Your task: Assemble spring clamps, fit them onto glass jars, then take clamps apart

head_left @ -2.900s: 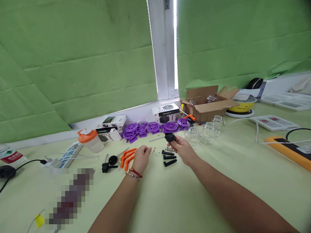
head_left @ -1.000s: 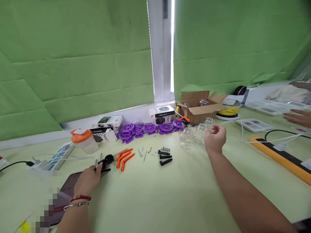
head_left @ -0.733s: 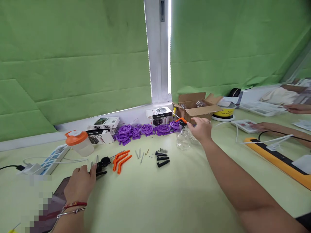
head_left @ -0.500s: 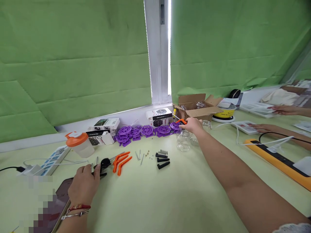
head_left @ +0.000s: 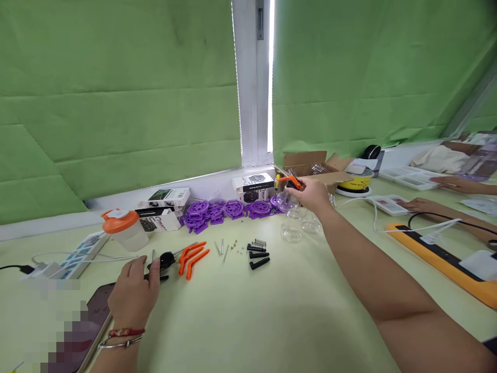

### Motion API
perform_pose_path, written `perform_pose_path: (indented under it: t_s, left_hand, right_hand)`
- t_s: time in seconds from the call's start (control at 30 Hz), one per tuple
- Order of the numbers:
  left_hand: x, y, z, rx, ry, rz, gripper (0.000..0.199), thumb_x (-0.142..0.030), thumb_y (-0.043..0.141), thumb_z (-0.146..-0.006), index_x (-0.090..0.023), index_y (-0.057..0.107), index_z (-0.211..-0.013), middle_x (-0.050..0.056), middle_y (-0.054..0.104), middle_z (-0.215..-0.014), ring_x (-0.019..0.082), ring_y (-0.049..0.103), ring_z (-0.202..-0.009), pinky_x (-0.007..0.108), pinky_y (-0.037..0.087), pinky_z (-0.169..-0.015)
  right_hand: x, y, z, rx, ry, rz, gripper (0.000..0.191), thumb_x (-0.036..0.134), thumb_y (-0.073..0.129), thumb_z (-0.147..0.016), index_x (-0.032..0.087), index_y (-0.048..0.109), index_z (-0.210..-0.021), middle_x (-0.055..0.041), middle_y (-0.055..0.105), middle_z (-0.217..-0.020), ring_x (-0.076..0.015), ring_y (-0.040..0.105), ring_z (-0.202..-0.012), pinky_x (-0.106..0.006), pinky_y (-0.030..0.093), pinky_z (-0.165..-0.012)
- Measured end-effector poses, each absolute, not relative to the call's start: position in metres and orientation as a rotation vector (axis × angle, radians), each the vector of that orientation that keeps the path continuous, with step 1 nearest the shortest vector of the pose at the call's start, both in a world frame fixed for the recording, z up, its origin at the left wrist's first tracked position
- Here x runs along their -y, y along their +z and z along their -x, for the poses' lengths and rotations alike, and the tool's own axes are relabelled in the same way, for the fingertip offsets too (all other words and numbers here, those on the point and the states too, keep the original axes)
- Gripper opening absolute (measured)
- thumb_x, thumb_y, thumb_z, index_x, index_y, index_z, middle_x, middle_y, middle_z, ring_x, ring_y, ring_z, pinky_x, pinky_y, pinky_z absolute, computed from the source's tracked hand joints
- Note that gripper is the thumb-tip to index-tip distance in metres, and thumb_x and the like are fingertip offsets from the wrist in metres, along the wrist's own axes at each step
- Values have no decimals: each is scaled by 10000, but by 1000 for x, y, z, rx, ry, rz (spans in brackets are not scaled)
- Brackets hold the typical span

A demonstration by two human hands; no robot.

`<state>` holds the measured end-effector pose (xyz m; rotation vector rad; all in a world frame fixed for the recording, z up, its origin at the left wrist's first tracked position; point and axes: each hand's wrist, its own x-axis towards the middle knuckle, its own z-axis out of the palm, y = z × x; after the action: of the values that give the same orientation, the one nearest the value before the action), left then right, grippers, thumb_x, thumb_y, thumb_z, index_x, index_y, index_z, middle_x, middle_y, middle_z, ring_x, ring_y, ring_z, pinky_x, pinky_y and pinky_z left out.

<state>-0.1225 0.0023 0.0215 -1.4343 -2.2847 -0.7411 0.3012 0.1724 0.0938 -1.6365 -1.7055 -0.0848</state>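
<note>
My right hand [head_left: 316, 196] is closed round an orange-and-black tool [head_left: 294, 182] with a thin metal rod. It is raised above the clear plastic domes. One clear dome [head_left: 286, 202] is just under its fingers; I cannot tell whether they touch it. More clear domes [head_left: 291, 234] lie below it on the table. My left hand [head_left: 134, 282] rests low at the left, fingers curled at a black tool part [head_left: 166, 260] with metal rods. Orange handles [head_left: 197, 261], metal pins [head_left: 225, 254], black pegs [head_left: 259, 262] and a spring [head_left: 259, 242] lie between the hands.
Purple plastic discs [head_left: 233, 209] line the back, with printed boxes [head_left: 254, 182] behind. An open carton [head_left: 306, 158] stands at back right. A shaker bottle [head_left: 126, 233], phone [head_left: 95, 316] and power strips [head_left: 438, 259] sit at the sides. Another person's hands [head_left: 421, 205] work at right.
My right hand has drawn slightly up and back with the orange-and-black tool. A clear dome now shows under its fingers, higher than the others. My left hand has stayed nearly still.
</note>
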Motion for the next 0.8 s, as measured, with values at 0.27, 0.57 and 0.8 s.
perform_pose_path:
  t_s: [0.27, 0.57, 0.8]
  left_hand:
    - [18, 48, 19, 2131, -2154, 2261, 488, -464, 468, -821, -205, 366, -1221, 82, 583, -998, 170, 589, -766, 291, 481, -618]
    - [20, 21, -27, 2308, -2951, 2042, 400, -440, 535, -793, -204, 476, -1111, 62, 600, -969, 158, 574, -851, 276, 462, -705]
    - [16, 25, 4, 2175, -2877, 2498, 407, -195, 544, -676, -200, 491, -1080, 7, 575, -781, 130, 580, -601, 254, 397, -548]
  right_hand:
    - [-63, 82, -196, 2113, -410, 796, 332, 315, 552, -779, 184, 537, -1084, -115, 606, -1127, -276, 506, -1073, -479, 264, -981]
    - [-29, 15, -164, 2342, -333, 518, 331, 301, 489, -854, 148, 528, -1145, -150, 575, -1209, -271, 498, -1115, -448, 343, -968]
    - [-40, 22, -192, 1605, 1326, 1102, 572, 600, 458, -785, 266, 361, -1240, -131, 505, -1220, -257, 624, -922, -335, 507, -584]
